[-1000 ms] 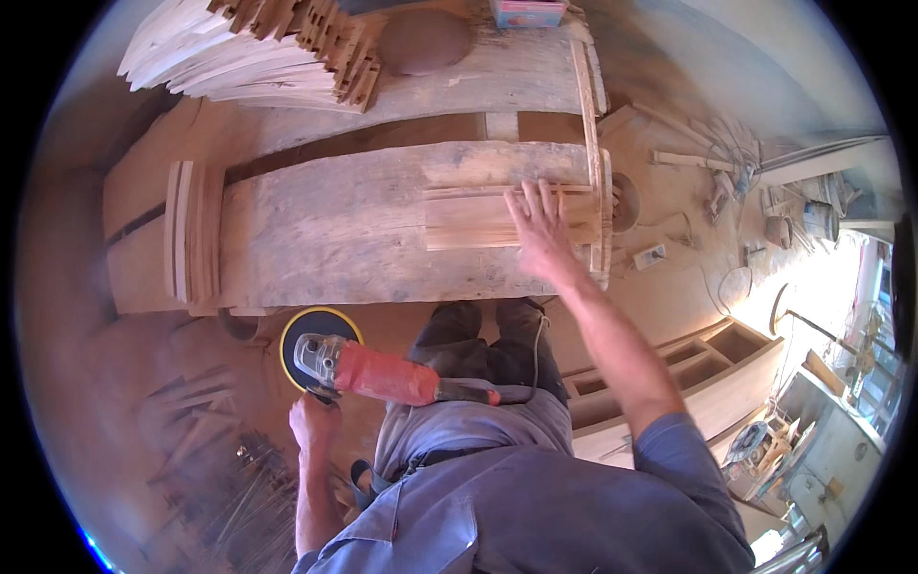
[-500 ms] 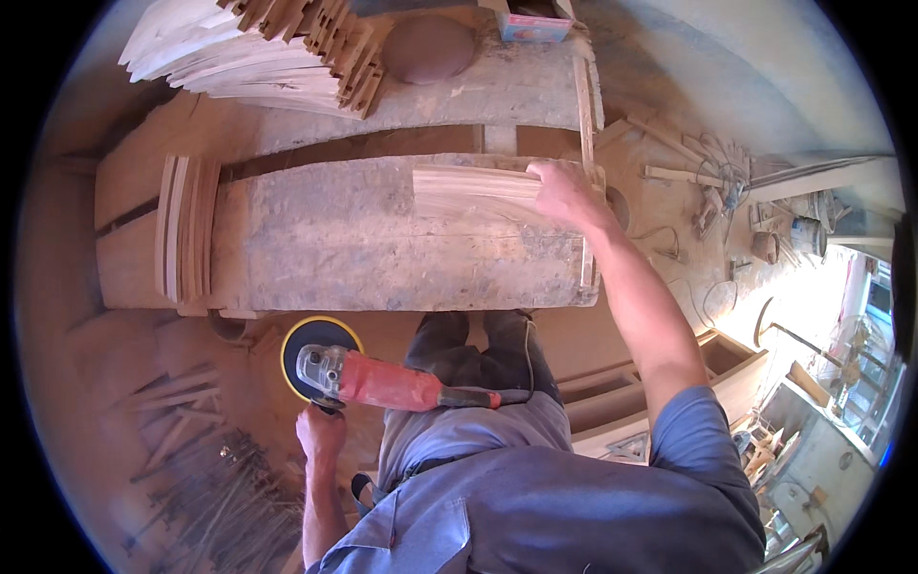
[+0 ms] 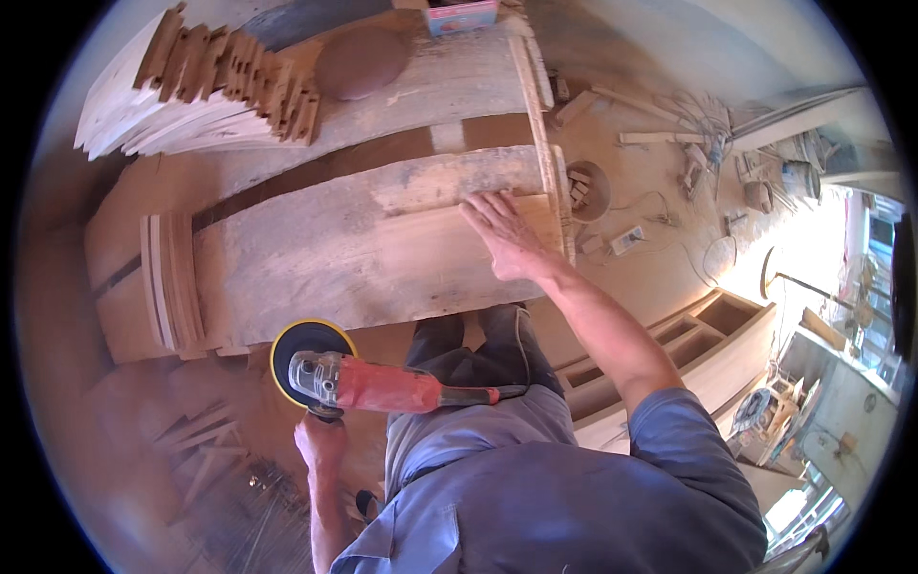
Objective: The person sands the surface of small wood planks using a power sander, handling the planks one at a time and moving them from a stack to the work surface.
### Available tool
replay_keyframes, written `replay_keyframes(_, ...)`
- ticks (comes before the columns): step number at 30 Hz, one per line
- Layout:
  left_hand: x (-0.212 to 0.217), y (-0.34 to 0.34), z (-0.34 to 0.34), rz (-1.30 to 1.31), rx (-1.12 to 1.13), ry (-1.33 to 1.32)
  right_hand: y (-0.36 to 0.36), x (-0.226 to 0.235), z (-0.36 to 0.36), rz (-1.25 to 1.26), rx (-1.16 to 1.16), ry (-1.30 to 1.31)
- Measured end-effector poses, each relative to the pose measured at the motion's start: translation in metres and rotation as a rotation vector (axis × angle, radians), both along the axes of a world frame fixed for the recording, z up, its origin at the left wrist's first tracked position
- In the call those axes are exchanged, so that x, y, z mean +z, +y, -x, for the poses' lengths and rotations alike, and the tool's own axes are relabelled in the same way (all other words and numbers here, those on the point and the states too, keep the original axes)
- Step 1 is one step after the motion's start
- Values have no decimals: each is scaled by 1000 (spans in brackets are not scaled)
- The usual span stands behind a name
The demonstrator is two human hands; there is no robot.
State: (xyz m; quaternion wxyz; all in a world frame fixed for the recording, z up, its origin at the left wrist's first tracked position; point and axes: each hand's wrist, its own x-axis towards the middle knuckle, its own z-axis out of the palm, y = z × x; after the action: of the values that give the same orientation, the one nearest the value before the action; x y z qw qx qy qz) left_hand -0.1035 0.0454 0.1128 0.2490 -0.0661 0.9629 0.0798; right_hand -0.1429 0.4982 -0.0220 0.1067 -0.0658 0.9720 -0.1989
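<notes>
My right hand [image 3: 505, 234] lies with its fingers spread on a pale flat wooden board [image 3: 428, 241]. The board rests flat on the worn workbench [image 3: 287, 258], towards its right end. My left hand [image 3: 322, 445] is closed round the side handle of a red angle grinder [image 3: 387, 386]. The grinder hangs in front of my waist, in the gap before the bench, its body lying against my clothes. Its round black disc pad [image 3: 311, 344] has a yellow rim and is apart from the board.
Several thin boards [image 3: 172, 282] stand stacked at the bench's left end. Beyond are a larger stack of notched boards [image 3: 210, 100], a round brown disc [image 3: 361, 62] and a box [image 3: 461, 16]. A bucket of offcuts [image 3: 585, 189] sits right of the bench; wooden drawers [image 3: 688, 335] stand nearer.
The board, gripped at its end by my right hand before, now lies flatter and nearer me. My right hand has opened over it. The view has swung slightly; the grinder stays in my left hand.
</notes>
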Motion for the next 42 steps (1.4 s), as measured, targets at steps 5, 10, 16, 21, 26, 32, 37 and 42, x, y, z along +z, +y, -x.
replay_keyframes(5,-1,30,22,57,-145,7,-12,24,-23,67,-129,42)
replay_keyframes(10,-9,68,48,25,-220,5,-69,47,-111,948,-282,-344)
replay_keyframes(16,-36,130,82,90,-364,-137,-107,42,-156,719,-534,-839)
replay_keyframes(21,-66,209,85,-1,-431,-264,-82,-14,-213,383,-718,-584)
replay_keyframes(26,-75,293,52,-214,-553,-218,-13,43,-242,463,-1047,-695)
replay_keyframes(32,-82,302,56,-253,-456,-224,-10,49,-231,585,-1054,-666)
replay_keyframes(37,-86,240,87,-141,-375,-108,-53,45,-178,577,-844,-605)
replay_keyframes(42,-84,201,104,-131,-329,-124,-76,47,-144,515,-828,-646)
